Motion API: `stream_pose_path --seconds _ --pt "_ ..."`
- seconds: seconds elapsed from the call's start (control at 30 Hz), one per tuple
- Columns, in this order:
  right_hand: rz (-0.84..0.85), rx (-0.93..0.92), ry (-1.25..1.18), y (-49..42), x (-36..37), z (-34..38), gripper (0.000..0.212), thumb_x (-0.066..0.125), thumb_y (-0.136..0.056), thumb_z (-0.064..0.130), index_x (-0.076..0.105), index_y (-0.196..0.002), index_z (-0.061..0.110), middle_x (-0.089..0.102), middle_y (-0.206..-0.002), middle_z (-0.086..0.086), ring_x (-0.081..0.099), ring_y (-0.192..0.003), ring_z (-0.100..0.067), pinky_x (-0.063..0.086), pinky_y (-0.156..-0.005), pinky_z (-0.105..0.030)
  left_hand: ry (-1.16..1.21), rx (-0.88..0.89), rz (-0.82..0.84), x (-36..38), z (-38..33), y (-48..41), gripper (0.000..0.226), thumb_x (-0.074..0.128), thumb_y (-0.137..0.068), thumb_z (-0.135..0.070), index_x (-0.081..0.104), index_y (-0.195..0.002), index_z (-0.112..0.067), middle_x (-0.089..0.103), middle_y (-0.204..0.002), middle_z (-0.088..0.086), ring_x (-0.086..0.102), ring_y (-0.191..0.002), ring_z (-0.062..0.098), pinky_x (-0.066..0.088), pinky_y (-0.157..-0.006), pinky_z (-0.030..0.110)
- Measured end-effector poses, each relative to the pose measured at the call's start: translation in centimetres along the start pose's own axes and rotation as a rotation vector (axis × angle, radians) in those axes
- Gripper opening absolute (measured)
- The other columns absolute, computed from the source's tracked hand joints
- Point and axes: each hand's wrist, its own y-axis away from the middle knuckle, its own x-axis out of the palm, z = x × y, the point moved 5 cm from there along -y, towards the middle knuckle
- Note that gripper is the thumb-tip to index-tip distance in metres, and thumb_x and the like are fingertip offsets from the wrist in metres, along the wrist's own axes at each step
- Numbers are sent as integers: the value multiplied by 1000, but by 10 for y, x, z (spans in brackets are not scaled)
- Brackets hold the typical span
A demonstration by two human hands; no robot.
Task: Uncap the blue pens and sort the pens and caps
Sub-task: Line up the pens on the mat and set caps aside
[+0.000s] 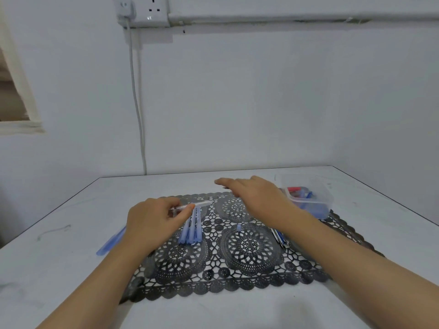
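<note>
My left hand [154, 222] pinches a clear-barrelled pen [199, 204] that points right, just above a row of several blue pens [191, 230] lying side by side on the black lace mat [237, 269]. My right hand [251, 193] hovers over the mat's far edge with fingers stretched out to the left; whether it holds anything I cannot tell. A small blue cap [239, 227] stands alone mid-mat. A few dark pens [279, 237] lie under my right forearm. Another blue pen [110, 241] lies on the table to the left of the mat.
A clear plastic container [308, 198] at the back right holds blue and red pens. The white table [71, 269] meets a wall behind, where a cable hangs from a socket. The table's edges run close on the left and right.
</note>
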Motion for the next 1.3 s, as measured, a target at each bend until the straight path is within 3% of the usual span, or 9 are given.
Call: stream_pose_path --seconds 0.1,0.2,0.3,0.53,0.63,0.9,1.0,1.17,1.3 --pt "3 -51 78 6 6 9 90 50 -73 -15 20 -147 26 63 -85 -1 39 -61 -18 23 -68 -25 -9 -5 -11 0 0 0 67 12 -68 -74 50 -60 -20 52 -49 -1 47 -49 5 27 -44 24" --pt "-35 -51 115 9 18 0 100 64 -51 -18 37 -140 21 51 -65 1 31 -48 -14 27 -53 -24 -16 -8 -5 -1 0 -1 60 20 -73 -72 50 -60 -21 53 -50 -3 47 -50 4 27 -45 24" --pt "-31 -49 50 9 27 -4 100 67 -47 -20 42 -135 20 48 -68 -2 36 -47 -14 23 -42 -21 -4 -2 -2 -2 0 0 59 20 -73 -72 45 -57 -21 50 -48 -2 46 -49 5 25 -45 24" --pt "23 -11 -43 13 34 -5 79 68 -63 -9 51 -131 26 50 -72 0 36 -52 -10 27 -43 -21 14 4 -1 -1 -1 -1 63 12 -68 -74 43 -55 -21 48 -47 -1 45 -48 6 24 -44 25" --pt "12 -20 -57 13 32 -1 65 55 -66 -2 57 -127 23 50 -70 0 40 -51 -13 28 -42 -22 48 2 14 -2 -2 0 54 20 -72 -72 36 -51 -25 46 -45 -2 45 -47 6 24 -45 25" --pt "-28 -33 -54 13 29 5 63 33 -71 6 54 -129 21 52 -69 1 48 -52 -14 29 -43 -20 33 6 14 -2 -3 0 55 20 -74 -71 40 -54 -24 49 -48 -3 46 -49 6 24 -45 24" --pt "-3 -22 -75 13 31 6 65 46 -69 -1 53 -130 18 53 -71 -2 50 -55 -18 36 -40 -24 18 14 4 0 -3 -1 55 22 -76 -70 42 -56 -23 50 -49 -2 47 -49 6 24 -45 23" --pt "4 -4 -109 15 35 7 61 46 -73 -2 53 -130 17 58 -78 -6 55 -61 -22 43 -47 -29 29 19 -13 0 -3 0 60 19 -73 -72 44 -58 -21 51 -49 -2 47 -49 6 24 -45 23" --pt "-43 12 -102 15 32 9 53 50 -72 1 59 -123 15 60 -76 -3 56 -58 -19 39 -47 -22 58 34 -20 -1 -5 1 60 17 -72 -74 44 -57 -22 50 -48 -3 46 -48 6 24 -45 22"
